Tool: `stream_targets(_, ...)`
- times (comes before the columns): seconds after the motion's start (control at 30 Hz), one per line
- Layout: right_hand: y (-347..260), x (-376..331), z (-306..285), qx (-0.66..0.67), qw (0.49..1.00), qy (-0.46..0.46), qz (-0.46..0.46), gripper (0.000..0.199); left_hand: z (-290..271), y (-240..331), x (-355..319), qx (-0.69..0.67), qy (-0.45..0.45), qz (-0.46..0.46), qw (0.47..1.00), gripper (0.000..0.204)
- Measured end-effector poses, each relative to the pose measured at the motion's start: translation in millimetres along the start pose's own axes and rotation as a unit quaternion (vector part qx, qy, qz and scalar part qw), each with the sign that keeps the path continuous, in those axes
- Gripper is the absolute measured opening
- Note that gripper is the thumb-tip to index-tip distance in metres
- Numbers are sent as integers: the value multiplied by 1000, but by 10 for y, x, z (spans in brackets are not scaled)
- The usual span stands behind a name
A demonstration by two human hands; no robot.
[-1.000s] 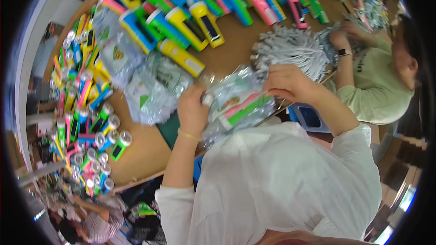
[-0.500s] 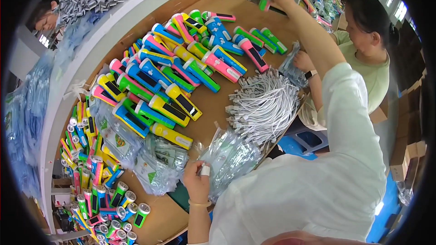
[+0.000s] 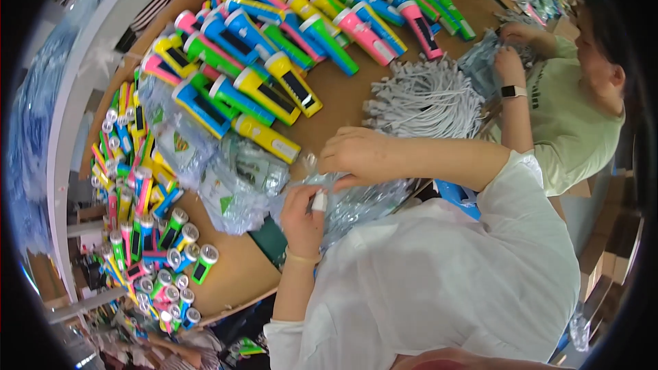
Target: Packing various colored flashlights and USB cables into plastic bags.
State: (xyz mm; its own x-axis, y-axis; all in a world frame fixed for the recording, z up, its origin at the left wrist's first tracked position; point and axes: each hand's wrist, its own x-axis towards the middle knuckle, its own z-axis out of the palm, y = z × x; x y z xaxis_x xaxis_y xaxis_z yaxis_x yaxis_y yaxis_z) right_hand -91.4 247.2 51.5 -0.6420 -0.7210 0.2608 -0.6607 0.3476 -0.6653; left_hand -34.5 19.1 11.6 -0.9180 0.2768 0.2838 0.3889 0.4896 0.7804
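Observation:
My left hand (image 3: 302, 223), with white tape on one finger and a band at the wrist, is closed at the edge of a pile of clear plastic bags (image 3: 367, 209). Its fingertips appear to pinch a bag there, partly hidden. My right hand (image 3: 356, 156) hovers over the same pile, close to the left fingertips, thumb and fingers apart and nothing visible in it. Beyond my hands, a yellow flashlight (image 3: 267, 138) lies nearest, in front of a heap of colourful flashlights (image 3: 253, 41). White cables (image 3: 425, 99) sit bundled right of them.
Printed plastic bags (image 3: 226, 195) lie left of my hands. More small flashlights (image 3: 147, 233) are heaped at the far left, beside a white frame rail (image 3: 63, 130). On the right, a co-worker in a green shirt (image 3: 572, 120) handles clear bags (image 3: 483, 65) at the table edge.
My right hand has come back from the far upper right, where it held a bagged green item, to beside my left hand; that item is no longer in it. The view has shifted.

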Motion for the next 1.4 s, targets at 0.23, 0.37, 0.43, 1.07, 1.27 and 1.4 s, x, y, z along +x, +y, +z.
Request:
stream_targets(0.23,154,-183,317,-85,996,20,30,11,-212,5,-231,-9,26,-24,999,17)
stream_targets(0.37,78,-182,342,-118,990,46,57,9,-347,-25,-363,-32,72,-92,993,16)
stream_targets(0.43,-20,-90,380,-138,985,84,55,15,-351,4,-381,-62,76,-112,989,15)
stream_targets(1.07,-35,133,534,-5,997,-58,-43,15,-421,34,-384,48,-7,0,999,21)
stream_targets(1.27,449,-104,-483,137,961,-138,197,23,-460,-29,-407,16,-23,-29,999,19)
stream_targets(1.4,1543,-495,-1200,-282,820,252,429,53,-431,31,-298,56,-77,185,978,24)
